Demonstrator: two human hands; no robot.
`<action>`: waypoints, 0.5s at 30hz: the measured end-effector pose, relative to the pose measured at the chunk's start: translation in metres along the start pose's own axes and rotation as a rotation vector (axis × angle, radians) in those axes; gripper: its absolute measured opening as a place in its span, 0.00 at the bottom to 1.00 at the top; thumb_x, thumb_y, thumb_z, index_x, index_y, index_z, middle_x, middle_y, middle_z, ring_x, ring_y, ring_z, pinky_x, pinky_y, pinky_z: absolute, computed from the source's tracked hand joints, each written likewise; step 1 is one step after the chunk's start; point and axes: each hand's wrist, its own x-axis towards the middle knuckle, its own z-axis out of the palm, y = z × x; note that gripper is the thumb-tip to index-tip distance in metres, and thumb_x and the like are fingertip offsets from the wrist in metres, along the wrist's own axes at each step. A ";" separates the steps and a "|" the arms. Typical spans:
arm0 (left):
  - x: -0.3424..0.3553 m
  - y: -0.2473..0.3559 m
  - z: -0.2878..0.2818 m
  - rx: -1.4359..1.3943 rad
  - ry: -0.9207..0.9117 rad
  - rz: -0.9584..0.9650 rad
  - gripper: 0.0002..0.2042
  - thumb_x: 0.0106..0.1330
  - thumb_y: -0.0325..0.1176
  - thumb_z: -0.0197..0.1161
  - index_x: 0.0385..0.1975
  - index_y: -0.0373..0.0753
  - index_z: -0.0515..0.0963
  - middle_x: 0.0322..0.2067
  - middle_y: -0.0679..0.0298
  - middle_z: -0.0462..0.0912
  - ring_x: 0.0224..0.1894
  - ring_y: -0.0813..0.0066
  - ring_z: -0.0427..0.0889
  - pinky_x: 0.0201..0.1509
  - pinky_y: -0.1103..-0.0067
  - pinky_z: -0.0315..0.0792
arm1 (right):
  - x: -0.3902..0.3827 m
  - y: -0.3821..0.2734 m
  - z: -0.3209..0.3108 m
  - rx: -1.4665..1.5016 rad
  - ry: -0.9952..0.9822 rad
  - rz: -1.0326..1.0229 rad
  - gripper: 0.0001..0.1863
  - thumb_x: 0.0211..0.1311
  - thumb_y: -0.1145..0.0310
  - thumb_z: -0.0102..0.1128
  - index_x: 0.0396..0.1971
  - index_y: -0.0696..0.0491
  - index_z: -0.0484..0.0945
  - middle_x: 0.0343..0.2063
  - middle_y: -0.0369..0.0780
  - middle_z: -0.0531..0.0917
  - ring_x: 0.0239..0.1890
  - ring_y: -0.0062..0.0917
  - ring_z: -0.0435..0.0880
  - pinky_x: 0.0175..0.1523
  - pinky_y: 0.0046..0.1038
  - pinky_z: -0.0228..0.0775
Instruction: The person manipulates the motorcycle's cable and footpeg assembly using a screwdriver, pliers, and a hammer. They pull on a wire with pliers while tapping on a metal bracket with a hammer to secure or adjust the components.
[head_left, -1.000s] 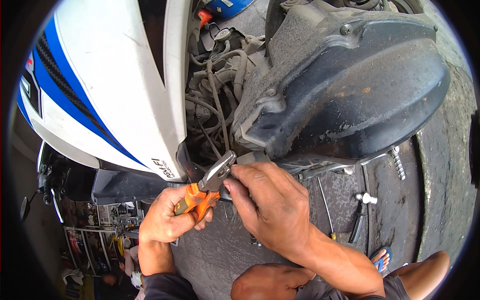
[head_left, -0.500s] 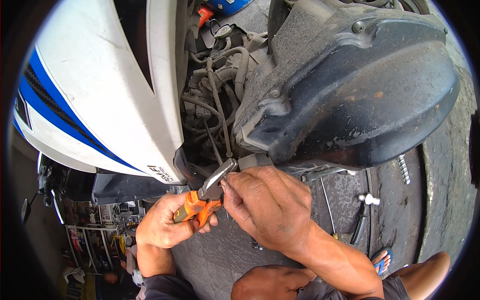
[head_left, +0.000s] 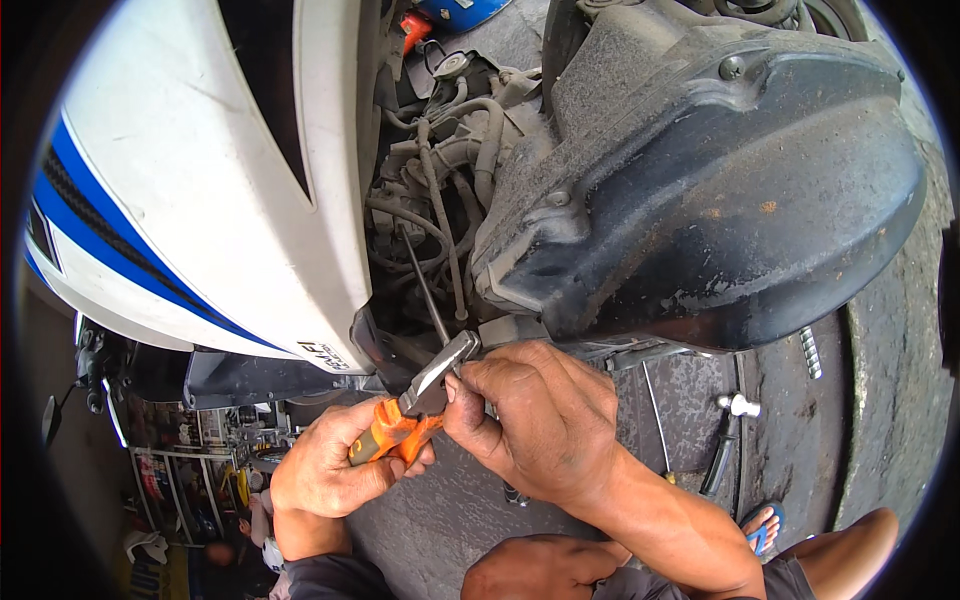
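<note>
My left hand [head_left: 335,455] is closed round the orange handles of metal pliers [head_left: 395,425]. The pliers' jaws [head_left: 440,370] point up and right, in front of a thin metal rod [head_left: 432,305] that slants down out of the engine parts. My right hand [head_left: 545,420] is closed in a pinch right beside the jaws, thumb and forefinger together. What sits between those fingertips is mostly hidden. Above both hands lie dusty hoses [head_left: 437,185] between a white and blue body panel [head_left: 270,230] and a black plastic cover [head_left: 720,200] of a motorbike.
On the dark floor to the right lie a hammer [head_left: 722,450], a thin long rod-shaped tool [head_left: 657,415] and a ridged metal piece [head_left: 810,353]. A sandalled foot [head_left: 763,525] rests nearby. At the lower left stands a rack [head_left: 190,455] crowded with goods.
Both hands and the pliers have shifted down very slightly, along with a small shift of the whole view. The pliers and the pinching right hand stay together.
</note>
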 end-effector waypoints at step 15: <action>-0.007 0.002 -0.001 -0.086 -0.047 -0.041 0.19 0.61 0.23 0.60 0.54 0.28 0.74 0.39 0.58 0.85 0.37 0.73 0.85 0.44 0.77 0.80 | 0.001 0.000 0.002 0.020 -0.018 0.039 0.11 0.50 0.76 0.72 0.30 0.57 0.77 0.23 0.40 0.82 0.22 0.27 0.83 0.25 0.25 0.75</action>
